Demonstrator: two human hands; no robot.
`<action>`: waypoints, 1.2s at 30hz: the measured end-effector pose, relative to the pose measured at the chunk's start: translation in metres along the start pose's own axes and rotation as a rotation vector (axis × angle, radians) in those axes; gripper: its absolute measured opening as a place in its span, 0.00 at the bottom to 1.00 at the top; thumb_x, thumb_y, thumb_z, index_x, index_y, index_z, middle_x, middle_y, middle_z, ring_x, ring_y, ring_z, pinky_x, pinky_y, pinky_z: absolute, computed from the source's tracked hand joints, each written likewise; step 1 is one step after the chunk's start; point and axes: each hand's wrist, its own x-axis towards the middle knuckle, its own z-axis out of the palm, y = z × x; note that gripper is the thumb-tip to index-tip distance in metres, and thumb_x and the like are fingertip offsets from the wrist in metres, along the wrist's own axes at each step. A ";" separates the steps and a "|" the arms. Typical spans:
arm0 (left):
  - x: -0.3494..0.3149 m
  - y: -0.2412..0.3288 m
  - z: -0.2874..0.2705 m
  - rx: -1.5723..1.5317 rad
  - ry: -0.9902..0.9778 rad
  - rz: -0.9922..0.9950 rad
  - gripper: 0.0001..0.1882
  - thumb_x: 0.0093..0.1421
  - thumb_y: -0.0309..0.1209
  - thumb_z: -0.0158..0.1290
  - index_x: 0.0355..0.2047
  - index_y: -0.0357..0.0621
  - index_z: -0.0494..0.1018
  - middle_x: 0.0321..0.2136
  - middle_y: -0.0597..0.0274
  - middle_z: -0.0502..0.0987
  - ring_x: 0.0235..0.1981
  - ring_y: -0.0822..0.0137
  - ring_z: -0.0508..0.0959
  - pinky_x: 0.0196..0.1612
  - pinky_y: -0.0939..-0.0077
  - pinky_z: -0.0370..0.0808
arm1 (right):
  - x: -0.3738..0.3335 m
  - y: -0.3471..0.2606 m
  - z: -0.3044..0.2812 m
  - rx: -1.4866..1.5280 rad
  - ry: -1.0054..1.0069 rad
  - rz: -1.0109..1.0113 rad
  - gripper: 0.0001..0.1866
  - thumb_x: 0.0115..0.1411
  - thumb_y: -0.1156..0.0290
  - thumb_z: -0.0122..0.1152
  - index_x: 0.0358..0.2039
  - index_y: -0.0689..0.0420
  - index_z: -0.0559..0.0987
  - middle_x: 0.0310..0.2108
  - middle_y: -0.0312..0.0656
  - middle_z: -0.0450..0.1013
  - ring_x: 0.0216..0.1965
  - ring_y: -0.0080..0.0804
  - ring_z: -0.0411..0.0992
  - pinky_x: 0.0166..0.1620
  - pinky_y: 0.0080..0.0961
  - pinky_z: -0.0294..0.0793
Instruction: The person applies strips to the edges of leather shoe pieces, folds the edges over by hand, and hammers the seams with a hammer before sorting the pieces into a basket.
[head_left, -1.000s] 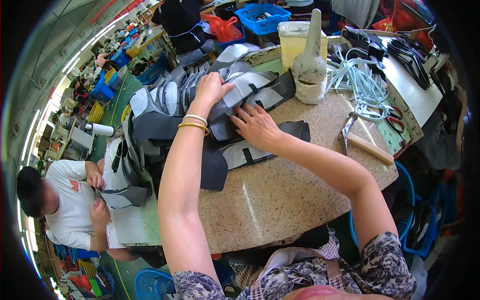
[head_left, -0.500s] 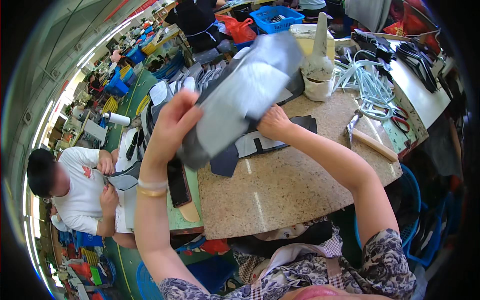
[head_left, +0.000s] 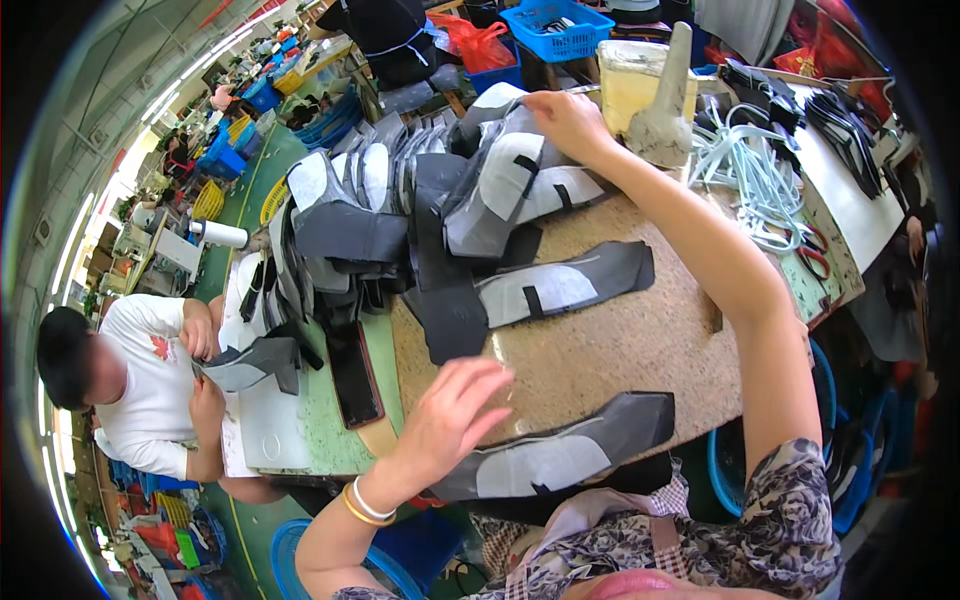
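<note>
A flat grey-and-black fabric piece point(head_left: 545, 460), shaped like a shoe upper with a pale patch, lies along the near edge of the speckled tabletop point(head_left: 590, 360). My left hand point(head_left: 450, 420) hovers over its left end with fingers apart, holding nothing. Farther off, my right hand point(head_left: 572, 122) has its fingers curled on the edge of a similar piece point(head_left: 512, 165) in the heaped pile point(head_left: 350, 225). How firm that hold is, I cannot tell. Another such piece point(head_left: 570, 285) lies mid-table, its left end beside a dark flap.
A phone point(head_left: 355, 375) lies left of the tabletop. At the right are pale blue straps point(head_left: 745, 170), red-handled scissors point(head_left: 815, 252) and a whitish upright post point(head_left: 665, 110). A seated co-worker point(head_left: 150, 375) handles a grey piece at the left. A blue basket point(head_left: 557, 32) stands beyond.
The shoe-upper piece lifted in both hands now lies at the table's near edge. My left hand came down toward me, away from it; my right hand moved out to the far pile.
</note>
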 end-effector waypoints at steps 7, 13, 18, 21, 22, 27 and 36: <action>0.155 -0.080 0.014 0.522 0.291 -0.040 0.42 0.53 0.49 0.59 0.65 0.61 0.55 0.63 0.47 0.56 0.62 0.43 0.59 0.58 0.39 0.57 | 0.075 0.035 0.067 -0.306 -0.340 0.568 0.29 0.53 0.47 0.59 0.48 0.55 0.78 0.49 0.51 0.74 0.52 0.49 0.72 0.52 0.42 0.72; 0.177 -0.126 0.023 0.492 0.068 -0.124 0.45 0.49 0.49 0.63 0.65 0.65 0.55 0.62 0.44 0.59 0.55 0.47 0.68 0.58 0.40 0.59 | 0.092 0.020 0.096 -0.402 -0.384 0.709 0.30 0.47 0.48 0.66 0.48 0.50 0.79 0.52 0.42 0.73 0.54 0.40 0.72 0.50 0.35 0.74; 0.183 -0.123 0.023 0.466 0.081 -0.084 0.44 0.48 0.47 0.63 0.65 0.66 0.57 0.61 0.44 0.61 0.53 0.50 0.71 0.58 0.42 0.60 | 0.104 0.042 0.101 -0.261 -0.144 0.903 0.31 0.44 0.59 0.71 0.50 0.52 0.75 0.51 0.43 0.74 0.55 0.41 0.71 0.54 0.37 0.71; 0.181 -0.127 0.025 0.454 0.062 -0.105 0.44 0.48 0.47 0.64 0.64 0.66 0.57 0.61 0.44 0.61 0.52 0.49 0.71 0.59 0.43 0.60 | 0.102 0.032 0.080 0.115 0.170 0.861 0.33 0.42 0.61 0.72 0.51 0.49 0.73 0.48 0.47 0.75 0.52 0.46 0.72 0.54 0.37 0.69; 0.180 -0.128 0.024 0.484 0.070 -0.088 0.44 0.48 0.47 0.64 0.65 0.67 0.56 0.61 0.44 0.60 0.53 0.49 0.71 0.59 0.44 0.60 | 0.109 0.029 0.075 0.153 0.252 0.803 0.32 0.42 0.63 0.70 0.51 0.48 0.73 0.46 0.47 0.76 0.50 0.45 0.73 0.53 0.35 0.70; 0.177 -0.129 0.015 0.555 -0.012 -0.104 0.48 0.45 0.44 0.66 0.65 0.74 0.52 0.65 0.50 0.54 0.56 0.50 0.69 0.60 0.47 0.61 | 0.123 -0.021 0.048 0.431 0.550 0.179 0.31 0.42 0.76 0.65 0.51 0.51 0.71 0.36 0.47 0.75 0.38 0.40 0.75 0.44 0.32 0.73; 0.149 -0.089 -0.047 0.438 0.611 0.232 0.19 0.52 0.24 0.55 0.47 0.45 0.73 0.51 0.53 0.73 0.57 0.49 0.68 0.59 0.56 0.64 | 0.064 -0.101 -0.020 0.586 0.208 -0.530 0.34 0.45 0.85 0.62 0.55 0.54 0.68 0.40 0.45 0.72 0.37 0.36 0.74 0.43 0.29 0.74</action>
